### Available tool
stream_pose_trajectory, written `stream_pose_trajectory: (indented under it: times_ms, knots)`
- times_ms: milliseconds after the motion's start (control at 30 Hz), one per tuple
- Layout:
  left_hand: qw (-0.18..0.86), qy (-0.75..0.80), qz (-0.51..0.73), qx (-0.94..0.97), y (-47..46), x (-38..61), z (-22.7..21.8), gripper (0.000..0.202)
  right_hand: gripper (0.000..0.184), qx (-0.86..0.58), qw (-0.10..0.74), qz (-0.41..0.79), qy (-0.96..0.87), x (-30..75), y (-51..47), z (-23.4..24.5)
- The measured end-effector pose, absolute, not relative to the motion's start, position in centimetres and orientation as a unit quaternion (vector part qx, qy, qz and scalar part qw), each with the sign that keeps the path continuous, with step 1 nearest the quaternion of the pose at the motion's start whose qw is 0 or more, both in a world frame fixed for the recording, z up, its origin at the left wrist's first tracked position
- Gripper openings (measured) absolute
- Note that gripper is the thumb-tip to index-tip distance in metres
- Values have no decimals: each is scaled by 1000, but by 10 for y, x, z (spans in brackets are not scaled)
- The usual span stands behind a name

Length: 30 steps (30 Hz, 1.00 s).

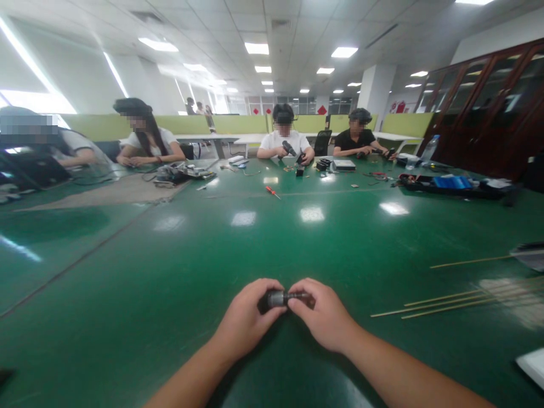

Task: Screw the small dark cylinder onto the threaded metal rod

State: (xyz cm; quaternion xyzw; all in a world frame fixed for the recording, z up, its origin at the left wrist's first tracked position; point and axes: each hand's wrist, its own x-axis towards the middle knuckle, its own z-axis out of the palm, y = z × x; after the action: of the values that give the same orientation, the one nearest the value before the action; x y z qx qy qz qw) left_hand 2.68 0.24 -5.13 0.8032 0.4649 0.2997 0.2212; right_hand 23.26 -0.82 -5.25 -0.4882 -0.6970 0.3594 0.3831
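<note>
Close in front of me, both hands meet over the green table on a small dark cylindrical part with a silver band (277, 298). My left hand (249, 314) wraps its thicker black end, thumb below and fingers above. With thumb and fingertips, my right hand (325, 314) pinches the narrower dark ribbed end. The part lies roughly level, pointing left to right. Its far ends are partly hidden by my fingers, and its exact kind cannot be made out.
Several thin wooden sticks (446, 297) lie on the table (272, 243) at the right. A red screwdriver (272, 191) rests further off. Across the table several people sit, one holding a power drill (289, 148). A black tray with blue pieces (453, 182) and loose electronics (181, 173) lie towards the back.
</note>
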Motion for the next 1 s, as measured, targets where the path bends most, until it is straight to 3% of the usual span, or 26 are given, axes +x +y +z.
stream_pose_trajectory:
  times_ms: [1000]
  knots:
    - [204,472,305,801,2,29,-51,22,11,-478,394,369,-693,233,-6,-61]
